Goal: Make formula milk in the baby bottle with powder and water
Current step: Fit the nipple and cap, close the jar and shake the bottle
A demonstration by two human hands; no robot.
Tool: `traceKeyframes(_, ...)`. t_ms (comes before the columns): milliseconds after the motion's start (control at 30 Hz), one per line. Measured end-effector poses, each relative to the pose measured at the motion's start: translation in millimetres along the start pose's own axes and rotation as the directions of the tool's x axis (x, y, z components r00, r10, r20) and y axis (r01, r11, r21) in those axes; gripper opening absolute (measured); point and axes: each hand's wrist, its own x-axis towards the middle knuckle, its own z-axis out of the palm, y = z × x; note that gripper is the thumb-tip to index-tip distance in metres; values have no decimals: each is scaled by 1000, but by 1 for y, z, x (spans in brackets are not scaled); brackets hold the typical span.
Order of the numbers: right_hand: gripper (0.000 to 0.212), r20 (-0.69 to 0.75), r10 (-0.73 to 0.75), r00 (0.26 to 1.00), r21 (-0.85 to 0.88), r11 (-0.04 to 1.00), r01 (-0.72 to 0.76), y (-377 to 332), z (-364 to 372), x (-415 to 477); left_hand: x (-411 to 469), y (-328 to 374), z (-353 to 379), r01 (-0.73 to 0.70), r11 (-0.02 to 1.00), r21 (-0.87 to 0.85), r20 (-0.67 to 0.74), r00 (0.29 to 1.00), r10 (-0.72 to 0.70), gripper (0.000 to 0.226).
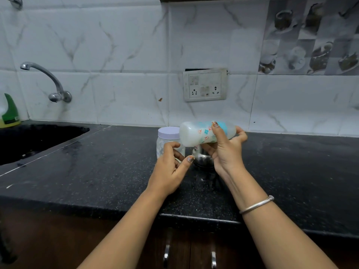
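Though sideways, bottle (196, 133) between right fingers (220, 134).

No text is showing legibly; the baby bottle (194, 133) the right hand (225, 150) is gripping is bearing only small pictures.

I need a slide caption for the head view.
Right hand holds the milky baby bottle sideways above the black counter.

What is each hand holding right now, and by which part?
The right hand grips the baby bottle, turned sideways, round its printed middle. The left hand holds nothing, fingers loosely curled near the jar.
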Motion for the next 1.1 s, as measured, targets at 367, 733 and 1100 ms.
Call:
traceKeyframes(367, 59, 55, -13, 998, -52, 999, 16, -1, -4, 2, 0, 1, 1, 5, 1000, 1, 7, 1000, -5, 41)
traceKeyframes(733, 65, 142, -82, 986, -87, 992, 95, 0, -4, -2, 0, 1, 1, 0, 1000, 14, 0, 1000, 0, 39)
traceKeyframes(1100, 49, -68, 107, 992, 118, 988, -98, 1, -1, 3, 0, -1, 2, 15, 1000, 5, -11, 1000, -15, 41)
